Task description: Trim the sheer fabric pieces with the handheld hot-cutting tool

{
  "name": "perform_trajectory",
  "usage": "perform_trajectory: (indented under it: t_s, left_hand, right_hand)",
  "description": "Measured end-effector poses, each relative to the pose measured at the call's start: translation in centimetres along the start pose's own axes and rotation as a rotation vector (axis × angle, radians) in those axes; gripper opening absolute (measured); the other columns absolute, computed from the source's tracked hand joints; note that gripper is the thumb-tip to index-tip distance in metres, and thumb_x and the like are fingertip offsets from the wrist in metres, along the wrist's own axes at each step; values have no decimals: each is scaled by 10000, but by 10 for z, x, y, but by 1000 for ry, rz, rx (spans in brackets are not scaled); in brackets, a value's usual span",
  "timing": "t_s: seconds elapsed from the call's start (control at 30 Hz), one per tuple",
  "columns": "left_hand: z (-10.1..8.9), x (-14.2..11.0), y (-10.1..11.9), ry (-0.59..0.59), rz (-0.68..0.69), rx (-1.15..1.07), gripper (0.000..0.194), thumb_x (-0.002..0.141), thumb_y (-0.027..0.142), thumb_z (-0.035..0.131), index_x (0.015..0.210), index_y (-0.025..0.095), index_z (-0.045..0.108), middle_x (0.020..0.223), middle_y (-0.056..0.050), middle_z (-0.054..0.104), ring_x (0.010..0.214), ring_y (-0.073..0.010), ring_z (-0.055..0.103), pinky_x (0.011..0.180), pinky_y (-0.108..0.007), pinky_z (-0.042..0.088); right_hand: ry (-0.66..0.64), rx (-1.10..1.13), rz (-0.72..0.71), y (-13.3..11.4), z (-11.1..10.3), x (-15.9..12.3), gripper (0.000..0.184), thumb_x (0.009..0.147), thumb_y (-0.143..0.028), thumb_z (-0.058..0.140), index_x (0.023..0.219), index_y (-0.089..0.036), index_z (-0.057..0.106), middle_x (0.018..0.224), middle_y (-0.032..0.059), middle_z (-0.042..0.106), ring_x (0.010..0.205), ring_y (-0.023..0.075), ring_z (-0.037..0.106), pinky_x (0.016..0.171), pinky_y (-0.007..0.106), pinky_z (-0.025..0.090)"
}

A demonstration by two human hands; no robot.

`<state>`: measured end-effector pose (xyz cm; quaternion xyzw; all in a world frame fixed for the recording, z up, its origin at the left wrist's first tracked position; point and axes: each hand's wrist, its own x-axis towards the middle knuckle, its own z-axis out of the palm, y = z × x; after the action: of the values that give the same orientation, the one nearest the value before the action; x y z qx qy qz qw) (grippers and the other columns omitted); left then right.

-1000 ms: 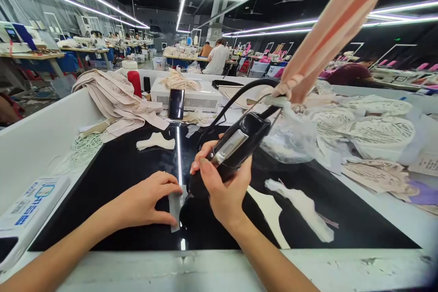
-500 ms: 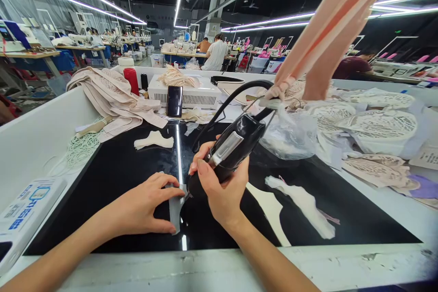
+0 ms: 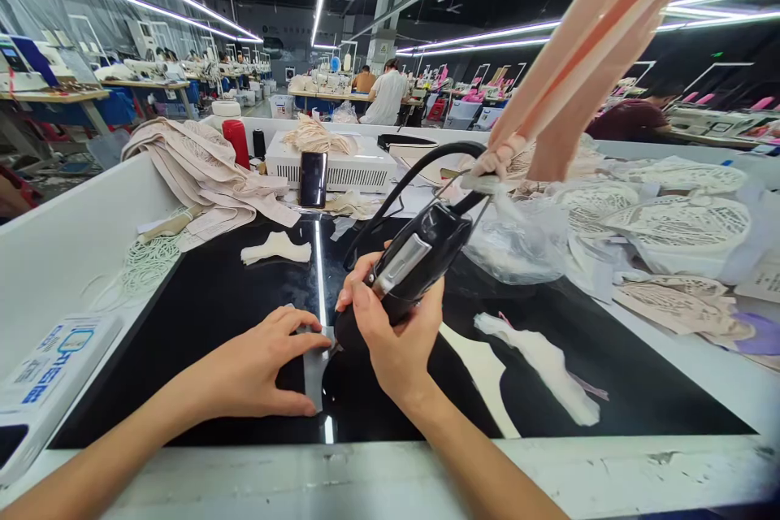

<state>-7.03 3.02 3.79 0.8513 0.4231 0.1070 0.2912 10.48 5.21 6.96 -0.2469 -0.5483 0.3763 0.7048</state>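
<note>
My right hand (image 3: pixel 396 333) is wrapped round a black corded handheld electric tool (image 3: pixel 414 256) with a silver plate on its side. The tool slants down to the left, its lower end by a small greyish translucent fabric piece (image 3: pixel 314 378). My left hand (image 3: pixel 268 366) lies over this piece, fingers and thumb spread, fingertips near its upper end and thumb at its lower end. Under both hands is a glossy black board (image 3: pixel 201 325). A cream cut piece (image 3: pixel 487 378) lies right of my right wrist, partly covered by it. Beyond it is a crumpled white fabric strip (image 3: pixel 542 366).
Pink fabric straps (image 3: pixel 585 57) hang from above and are tied at the tool's cord. A small cream piece (image 3: pixel 277 248) lies at the board's back. Behind stand a phone (image 3: pixel 313 179) and white vented box (image 3: pixel 359 166). Fabric piles (image 3: pixel 195 162) and a plastic bag (image 3: pixel 517 240) flank the board.
The view has shifted very slightly. Both hands, the tool and the grey piece keep nearly the same places.
</note>
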Motion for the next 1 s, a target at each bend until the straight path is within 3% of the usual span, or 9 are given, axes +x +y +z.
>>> perform_trajectory:
  t_s: [0.17,0.47,0.9,1.0]
  left_hand:
    - [6,0,-1,54,-9,-7,560,810,316,789,1330,290,582,1431,-77,485,1335,-298,432,1130,-469,410]
    - [13,-2,0,98,-16,7,595,757,335,818,1305,340,587,1414,-52,499,1323,-316,448,1107,-493,430]
    - [14,-2,3,121,-12,43,649,768,423,816,1358,325,565,1410,-83,510,1316,-343,445,1111,-549,400]
    - [15,-1,2,113,-20,59,659,771,430,812,1366,316,554,1391,-92,519,1305,-345,450,1103,-555,403]
  right_hand:
    - [21,-3,24,-4,2,0,372,781,-139,694,1021,-272,443,802,-71,619,569,95,602,550,254,565]
    - [24,31,37,-11,4,0,383,782,-156,694,1036,-276,434,784,-73,613,564,98,599,525,245,555]
    - [0,24,79,-9,5,-8,470,777,-127,695,1118,-280,411,816,-63,625,584,116,621,549,275,568]
    - [4,-7,60,-9,5,-8,420,798,-144,678,1106,-280,427,810,-58,621,593,122,621,542,279,561]
